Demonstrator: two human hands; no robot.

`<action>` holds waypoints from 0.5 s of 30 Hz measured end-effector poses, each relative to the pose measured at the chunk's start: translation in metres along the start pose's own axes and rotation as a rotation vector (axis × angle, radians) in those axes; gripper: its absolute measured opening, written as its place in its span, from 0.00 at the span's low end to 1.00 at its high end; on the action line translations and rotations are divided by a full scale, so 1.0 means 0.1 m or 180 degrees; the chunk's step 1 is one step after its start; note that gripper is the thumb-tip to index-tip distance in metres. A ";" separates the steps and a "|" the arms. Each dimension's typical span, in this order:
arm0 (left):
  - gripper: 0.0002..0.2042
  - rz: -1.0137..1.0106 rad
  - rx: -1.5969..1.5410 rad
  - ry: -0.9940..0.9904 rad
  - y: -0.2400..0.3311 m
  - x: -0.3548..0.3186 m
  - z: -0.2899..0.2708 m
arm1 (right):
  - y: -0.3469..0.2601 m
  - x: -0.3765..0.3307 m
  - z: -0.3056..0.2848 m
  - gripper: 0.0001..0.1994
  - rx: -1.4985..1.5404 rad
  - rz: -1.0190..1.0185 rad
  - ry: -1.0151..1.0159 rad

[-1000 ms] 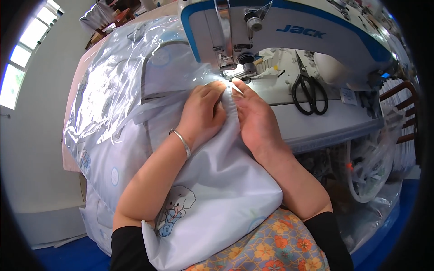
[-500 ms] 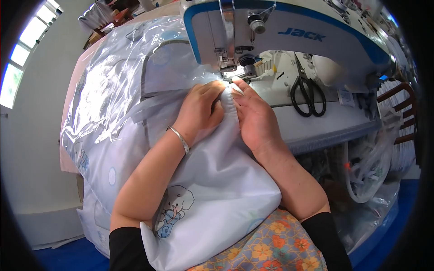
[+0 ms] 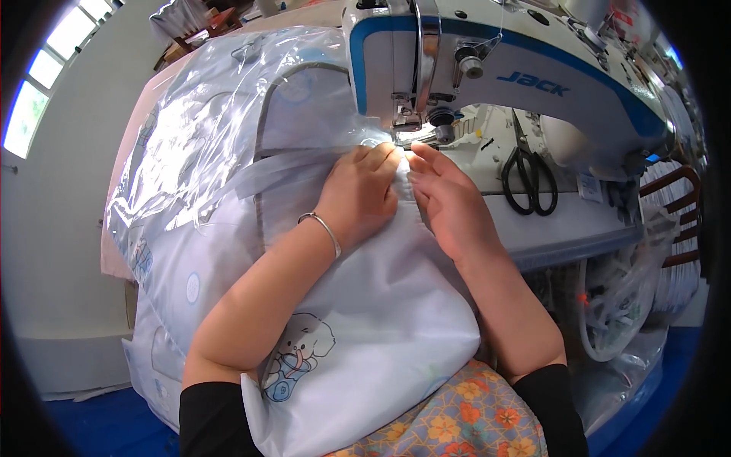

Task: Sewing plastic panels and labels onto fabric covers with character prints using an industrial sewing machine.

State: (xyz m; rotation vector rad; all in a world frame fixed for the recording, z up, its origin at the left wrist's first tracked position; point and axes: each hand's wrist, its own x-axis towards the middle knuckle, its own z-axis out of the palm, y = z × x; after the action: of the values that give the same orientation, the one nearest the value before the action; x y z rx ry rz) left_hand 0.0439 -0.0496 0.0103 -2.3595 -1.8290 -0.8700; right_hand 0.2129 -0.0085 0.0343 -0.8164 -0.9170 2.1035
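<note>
A pale fabric piece [image 3: 381, 297] with a cartoon animal print drapes over my lap and runs up to the needle area of a white and blue sewing machine [image 3: 487, 57]. My left hand [image 3: 359, 190], with a silver bangle on its wrist, grips the gathered edge of the fabric just in front of the presser foot [image 3: 407, 122]. Close beside it, my right hand [image 3: 455, 206] pinches the same edge from the right, fingertips near the foot. The fingers hide the exact spot where the cloth meets the needle.
Black-handled scissors [image 3: 527, 179] lie on the machine bed, right of my right hand. Clear plastic film [image 3: 175, 145] covers more printed fabric on the left. A clear plastic bag [image 3: 620, 305] hangs below the table's right end. A brown chair [image 3: 674, 206] stands at right.
The view has shifted, so the machine and scissors sit farther right. My right hand has turned more palm-down, its fingers closer over the fabric edge. My left hand keeps its hold.
</note>
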 end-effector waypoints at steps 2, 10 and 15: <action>0.18 -0.0018 0.0441 0.0056 0.05 -0.02 0.00 | 0.00 -0.02 -0.05 0.28 -0.0057 -0.0014 -0.0019; 0.20 -0.0169 0.0379 -0.0169 0.02 0.04 -0.04 | 0.06 0.02 -0.12 0.25 0.0131 -0.0169 -0.0477; 0.20 -0.0112 0.0339 -0.0178 0.03 0.03 -0.07 | 0.03 0.03 -0.15 0.18 -0.0261 -0.0161 -0.0414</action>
State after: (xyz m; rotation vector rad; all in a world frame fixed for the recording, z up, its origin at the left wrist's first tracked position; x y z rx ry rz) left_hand 0.0445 -0.0504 0.0182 -2.3168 -1.8923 -0.6978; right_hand 0.2219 -0.0025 0.0225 -0.6961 -1.0877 2.1061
